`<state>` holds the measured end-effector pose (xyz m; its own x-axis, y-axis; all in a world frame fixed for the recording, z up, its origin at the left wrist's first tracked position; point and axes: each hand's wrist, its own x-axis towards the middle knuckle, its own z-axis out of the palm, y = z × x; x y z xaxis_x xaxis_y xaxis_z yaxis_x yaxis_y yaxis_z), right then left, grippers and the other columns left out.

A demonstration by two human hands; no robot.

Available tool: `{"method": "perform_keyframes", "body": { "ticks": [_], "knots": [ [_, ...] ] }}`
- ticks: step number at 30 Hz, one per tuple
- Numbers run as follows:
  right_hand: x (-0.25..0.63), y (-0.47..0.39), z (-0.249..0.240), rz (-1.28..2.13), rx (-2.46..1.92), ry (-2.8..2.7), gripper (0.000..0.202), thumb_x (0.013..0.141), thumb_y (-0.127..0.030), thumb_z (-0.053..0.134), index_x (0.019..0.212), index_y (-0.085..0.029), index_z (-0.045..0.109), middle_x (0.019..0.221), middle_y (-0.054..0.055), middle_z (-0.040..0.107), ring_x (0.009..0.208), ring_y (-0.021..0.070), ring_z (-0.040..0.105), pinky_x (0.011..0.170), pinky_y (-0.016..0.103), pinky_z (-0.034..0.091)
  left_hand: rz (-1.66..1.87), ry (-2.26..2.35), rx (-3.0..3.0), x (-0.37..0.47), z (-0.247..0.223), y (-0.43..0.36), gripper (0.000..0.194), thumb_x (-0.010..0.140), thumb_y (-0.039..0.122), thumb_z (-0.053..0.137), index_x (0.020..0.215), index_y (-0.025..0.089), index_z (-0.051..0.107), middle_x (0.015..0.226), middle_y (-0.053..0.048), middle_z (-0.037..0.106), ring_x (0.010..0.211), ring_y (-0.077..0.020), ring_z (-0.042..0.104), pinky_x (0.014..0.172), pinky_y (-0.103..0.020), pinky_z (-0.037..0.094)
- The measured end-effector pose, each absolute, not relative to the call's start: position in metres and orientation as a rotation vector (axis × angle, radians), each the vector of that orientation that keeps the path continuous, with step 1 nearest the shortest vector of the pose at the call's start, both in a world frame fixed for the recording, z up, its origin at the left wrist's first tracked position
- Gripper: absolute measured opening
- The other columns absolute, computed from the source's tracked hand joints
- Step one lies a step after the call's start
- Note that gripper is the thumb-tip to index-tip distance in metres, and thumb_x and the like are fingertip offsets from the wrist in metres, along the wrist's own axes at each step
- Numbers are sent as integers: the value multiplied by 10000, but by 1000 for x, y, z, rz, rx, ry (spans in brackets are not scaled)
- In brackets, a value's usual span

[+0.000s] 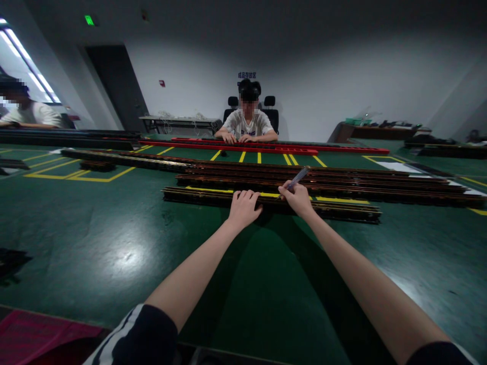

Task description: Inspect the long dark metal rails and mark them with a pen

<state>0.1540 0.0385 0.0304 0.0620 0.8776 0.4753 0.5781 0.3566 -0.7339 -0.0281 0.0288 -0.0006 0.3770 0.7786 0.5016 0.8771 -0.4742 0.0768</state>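
Two bare forearms (201, 268) reach out from dark sleeves (146, 332) over a green tabletop (125, 218); pink mesh (41, 337) shows at the lower left corner. Left hand (244, 207) lies over the front bundle of long dark strips (342, 213), its fingers slightly spread and bent across the top; right hand (297, 197), to its right and apart from it, pinches a slim pen (299, 178) between thumb and fingers, the pen slanting down toward the same bundle; whether its tip touches, I cannot tell.

The front bundle runs crosswise just ahead of the forearms, with thin brass-coloured edges; just behind it lies a wider bundle of similar strips (399, 186), reaching farther right; yellow tape lines (91, 179) mark the tabletop beyond and to the left.

Farther on, long red bars (266, 148) lie crosswise before a seated person (249, 122) in a white shirt, whose hands are at the bars; another person (40, 115) sits at far left; behind them stand a side table (182, 123), a dark door (116, 83) and a green lit sign (89, 20) high on the wall (312, 76).
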Motion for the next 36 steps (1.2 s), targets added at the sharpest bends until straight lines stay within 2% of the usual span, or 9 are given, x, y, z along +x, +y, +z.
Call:
{"method": "perform_keyframes", "body": {
  "ticks": [17,36],
  "knots": [
    [153,37,32,397,-1326,-1630,180,753,-312,549,609,-205,538,519,8,595,550,178,602,639,293,460,-691,-1492,-2411,-25,-2,29,336,912,312,451,1167,137,581,1147,-105,651,1079,-247,570,1025,-437,365],
    [155,40,28,391,-1295,-1661,199,762,-343,549,626,-199,552,530,18,608,559,180,607,641,299,467,-718,-1511,-2383,-25,-2,28,307,881,228,450,1144,161,593,1139,-98,652,1066,-245,574,1013,-442,376]
  ]
}}
